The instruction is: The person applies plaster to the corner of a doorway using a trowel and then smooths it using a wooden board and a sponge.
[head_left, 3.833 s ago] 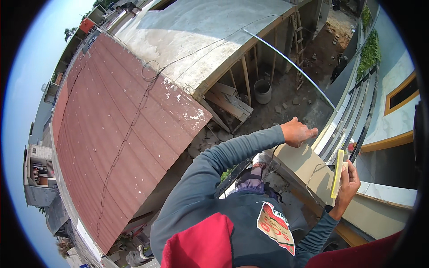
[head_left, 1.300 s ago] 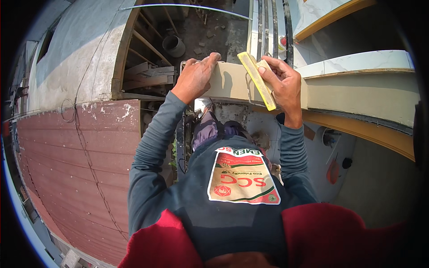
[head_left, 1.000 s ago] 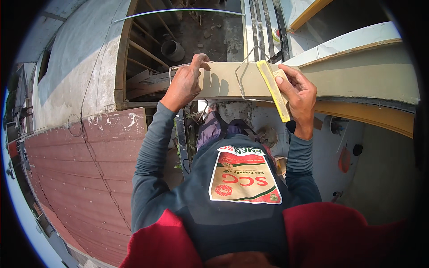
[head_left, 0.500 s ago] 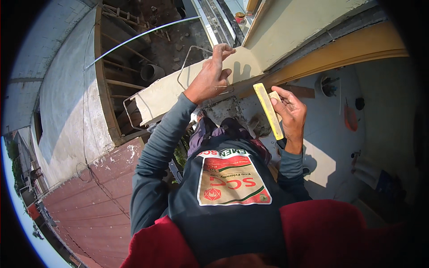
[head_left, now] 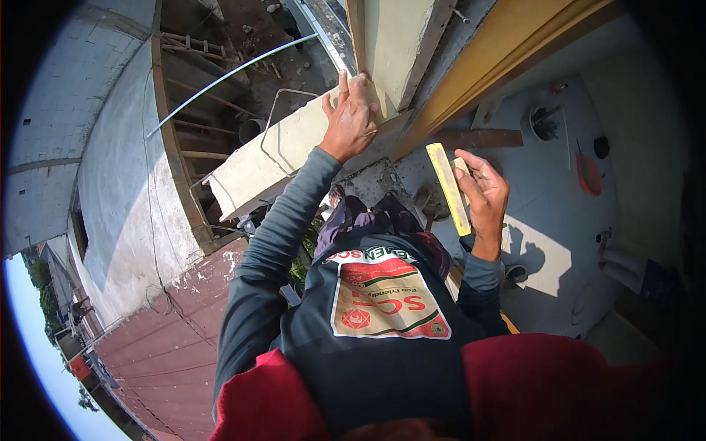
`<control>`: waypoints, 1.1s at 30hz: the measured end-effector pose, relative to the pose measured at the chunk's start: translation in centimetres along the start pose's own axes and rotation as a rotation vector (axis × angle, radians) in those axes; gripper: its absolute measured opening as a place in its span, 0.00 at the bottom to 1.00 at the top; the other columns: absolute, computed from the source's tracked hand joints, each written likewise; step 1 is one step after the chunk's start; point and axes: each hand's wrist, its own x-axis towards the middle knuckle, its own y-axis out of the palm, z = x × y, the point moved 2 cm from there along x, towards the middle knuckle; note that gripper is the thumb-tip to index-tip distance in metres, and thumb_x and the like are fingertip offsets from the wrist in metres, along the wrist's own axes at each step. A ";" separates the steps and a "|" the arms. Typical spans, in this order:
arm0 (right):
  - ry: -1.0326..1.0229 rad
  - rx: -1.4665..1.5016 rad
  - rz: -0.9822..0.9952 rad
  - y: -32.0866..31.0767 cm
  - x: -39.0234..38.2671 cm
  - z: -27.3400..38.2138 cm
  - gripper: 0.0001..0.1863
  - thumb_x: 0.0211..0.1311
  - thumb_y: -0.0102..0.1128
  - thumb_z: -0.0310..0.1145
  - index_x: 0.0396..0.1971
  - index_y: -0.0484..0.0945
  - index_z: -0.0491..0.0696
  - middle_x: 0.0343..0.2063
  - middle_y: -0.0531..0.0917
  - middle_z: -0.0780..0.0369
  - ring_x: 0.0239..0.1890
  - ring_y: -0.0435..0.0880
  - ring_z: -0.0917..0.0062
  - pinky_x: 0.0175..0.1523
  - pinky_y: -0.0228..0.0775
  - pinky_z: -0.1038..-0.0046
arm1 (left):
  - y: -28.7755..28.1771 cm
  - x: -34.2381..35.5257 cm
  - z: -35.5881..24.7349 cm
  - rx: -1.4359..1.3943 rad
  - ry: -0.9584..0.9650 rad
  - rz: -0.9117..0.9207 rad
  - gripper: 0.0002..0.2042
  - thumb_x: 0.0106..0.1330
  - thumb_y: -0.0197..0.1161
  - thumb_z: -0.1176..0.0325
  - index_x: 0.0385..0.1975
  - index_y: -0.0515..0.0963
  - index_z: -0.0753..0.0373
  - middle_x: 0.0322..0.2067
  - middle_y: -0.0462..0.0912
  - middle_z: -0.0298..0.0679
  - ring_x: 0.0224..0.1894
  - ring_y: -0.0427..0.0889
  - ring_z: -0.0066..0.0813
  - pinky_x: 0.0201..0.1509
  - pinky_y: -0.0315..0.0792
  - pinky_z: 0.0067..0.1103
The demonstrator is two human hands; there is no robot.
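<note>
My left hand point(head_left: 349, 121) rests with fingers apart on the cream plastered ledge point(head_left: 265, 158), at the corner where it meets an upright plastered strip point(head_left: 390, 44). My right hand point(head_left: 482, 206) grips a long yellow float point(head_left: 447, 184) by its small block handle, held above the drop to the tiled floor, right of the ledge. A bent wire clamp point(head_left: 276, 99) lies over the ledge left of my left hand. My legs and feet show below the ledge.
A pale rod point(head_left: 232, 67) crosses above a dark yard with a ladder point(head_left: 198, 45) and bucket point(head_left: 250, 130). A maroon roof point(head_left: 184, 353) lies lower left. An ochre beam point(head_left: 478, 81) runs upper right; below are a tiled floor point(head_left: 551, 191) and an orange item point(head_left: 588, 176).
The view has swung round, so the ledge now slants. My left hand has moved along it to the corner. My right hand has come away from the ledge, still holding the float.
</note>
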 end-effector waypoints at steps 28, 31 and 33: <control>0.026 0.020 0.078 -0.6 1.5 -0.2 0.19 0.66 0.63 0.23 0.55 0.77 0.34 0.42 0.84 0.61 0.44 0.82 0.82 0.51 0.73 0.82 | 0.8 -1.3 -0.4 0.312 0.085 -0.121 0.34 0.67 0.56 0.68 0.73 0.54 0.66 0.68 0.68 0.47 0.80 0.41 0.45 0.72 0.25 0.54; 0.029 0.011 0.071 -0.6 1.4 -0.1 0.19 0.66 0.63 0.22 0.55 0.77 0.34 0.42 0.84 0.60 0.44 0.82 0.82 0.51 0.73 0.81 | 1.0 -1.0 -0.4 0.359 0.080 -0.126 0.31 0.67 0.57 0.66 0.70 0.57 0.66 0.67 0.69 0.46 0.80 0.44 0.45 0.72 0.27 0.53; 0.022 0.008 0.081 -0.6 1.4 -0.1 0.19 0.66 0.63 0.22 0.55 0.77 0.34 0.42 0.84 0.60 0.44 0.82 0.82 0.51 0.73 0.81 | 1.0 -0.8 -0.3 0.425 0.097 -0.130 0.28 0.66 0.58 0.66 0.65 0.62 0.66 0.66 0.71 0.45 0.78 0.51 0.45 0.70 0.34 0.51</control>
